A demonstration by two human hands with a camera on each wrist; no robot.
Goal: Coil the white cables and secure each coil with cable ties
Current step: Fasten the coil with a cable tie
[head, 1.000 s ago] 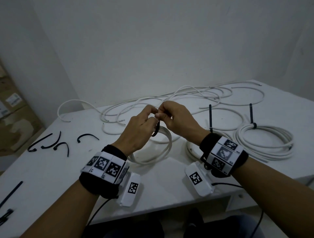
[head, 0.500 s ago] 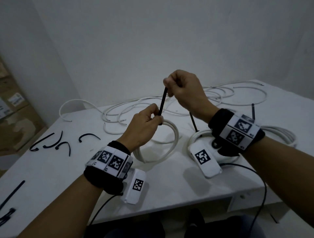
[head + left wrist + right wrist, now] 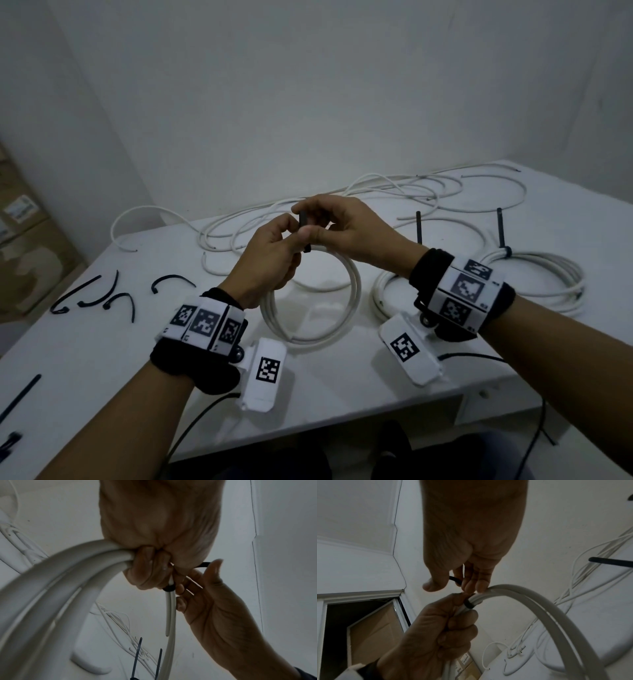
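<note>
My left hand (image 3: 274,253) grips the top of a small white cable coil (image 3: 354,298) and holds it upright above the table. A black cable tie (image 3: 307,247) is looped tight round the coil beside the left fingers. My right hand (image 3: 329,224) pinches the tie's black tail (image 3: 303,219) just above the loop. In the left wrist view the fingers (image 3: 147,566) curl round the coil (image 3: 68,582), with the tie band (image 3: 169,588) beside them. The right wrist view shows the tail (image 3: 455,580) between thumb and fingers, and the band (image 3: 469,604) on the coil (image 3: 530,605).
Two tied coils (image 3: 537,284) (image 3: 385,294) lie on the right of the white table (image 3: 342,394), their tie tails (image 3: 501,233) sticking up. Loose white cables (image 3: 394,192) sprawl at the back. Spare black ties (image 3: 116,294) lie at left. Cardboard boxes (image 3: 20,240) stand beyond the left edge.
Half a second ago the right hand had pulled the tie tail up high. It has now come back down to the coil, holding the tail close to the left hand.
</note>
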